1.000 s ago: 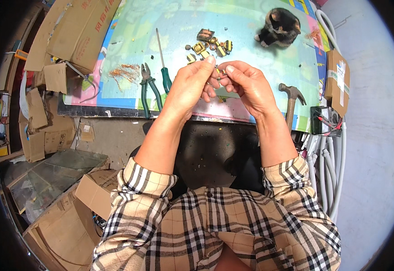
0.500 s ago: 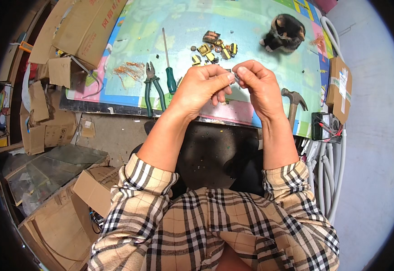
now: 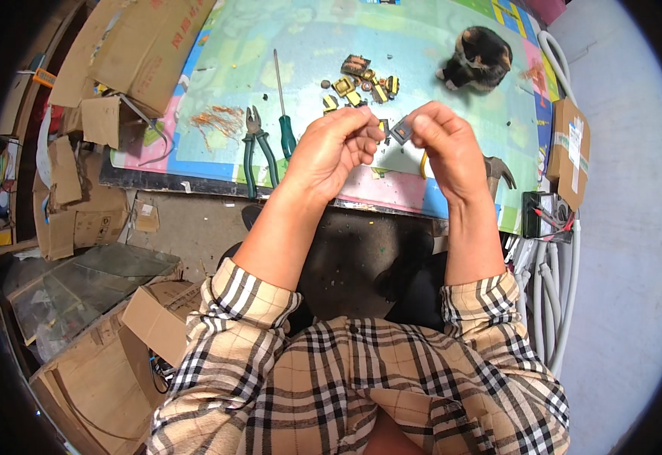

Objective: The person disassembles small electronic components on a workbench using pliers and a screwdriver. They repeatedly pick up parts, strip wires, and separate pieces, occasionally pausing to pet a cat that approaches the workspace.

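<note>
Over the table's near edge, my right hand [image 3: 452,152] pinches a small dark grey rectangular piece [image 3: 401,132] between thumb and fingertips. My left hand [image 3: 331,155] is closed just left of it, thumb against curled fingers; whatever is in its grip, if anything, is hidden. The hands are apart. Beyond them lies a loose cluster of small yellow-and-black parts [image 3: 345,85], like broken-up electrical components, with a brown ridged piece [image 3: 356,64] at its far end. A bit of something yellow [image 3: 424,164] shows beside my right palm.
Left of my hands lie green-handled pliers [image 3: 249,148], a green-handled screwdriver [image 3: 287,136] and tangled copper wire [image 3: 219,121]. A hammer [image 3: 501,171] lies at right, partly behind my wrist. A cat [image 3: 479,59] sits on the far right of the table mat. Cardboard boxes [image 3: 145,61] stand at left.
My hands have drawn apart from where their fingertips met. The grey piece now shows plainly in my right hand, and my left fingers have curled in.
</note>
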The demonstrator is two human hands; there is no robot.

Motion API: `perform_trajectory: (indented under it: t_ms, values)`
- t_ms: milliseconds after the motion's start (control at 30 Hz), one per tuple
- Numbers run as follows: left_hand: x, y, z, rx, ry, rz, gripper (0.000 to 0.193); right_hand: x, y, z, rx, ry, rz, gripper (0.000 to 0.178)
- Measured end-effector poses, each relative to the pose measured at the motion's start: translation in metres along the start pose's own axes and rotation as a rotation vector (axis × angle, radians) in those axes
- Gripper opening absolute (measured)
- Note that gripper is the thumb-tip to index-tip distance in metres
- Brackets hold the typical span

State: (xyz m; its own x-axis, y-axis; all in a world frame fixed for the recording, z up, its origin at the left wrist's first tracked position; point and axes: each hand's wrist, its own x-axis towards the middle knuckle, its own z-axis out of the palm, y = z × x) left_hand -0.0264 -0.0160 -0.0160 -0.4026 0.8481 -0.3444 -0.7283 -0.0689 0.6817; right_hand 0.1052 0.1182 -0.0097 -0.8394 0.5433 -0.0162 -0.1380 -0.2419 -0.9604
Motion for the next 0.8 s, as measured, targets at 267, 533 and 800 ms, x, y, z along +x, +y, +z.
perform_trajectory:
  t_ms: [267, 533, 800]
  values:
    - [0.003, 0.001, 0.002, -0.123, 0.117, 0.113, 0.026, -0.010, 0.005, 0.038, -0.316, -0.141, 0.063, 0.010]
    - [0.006, -0.002, -0.001, -0.209, -0.034, 0.103, 0.037, -0.009, 0.011, 0.044, -0.306, -0.073, 0.001, 0.011]
    - [0.000, 0.006, 0.000, -0.283, -0.005, 0.060, 0.030, -0.010, 0.007, 0.048, -0.384, -0.070, 0.000, 0.011]
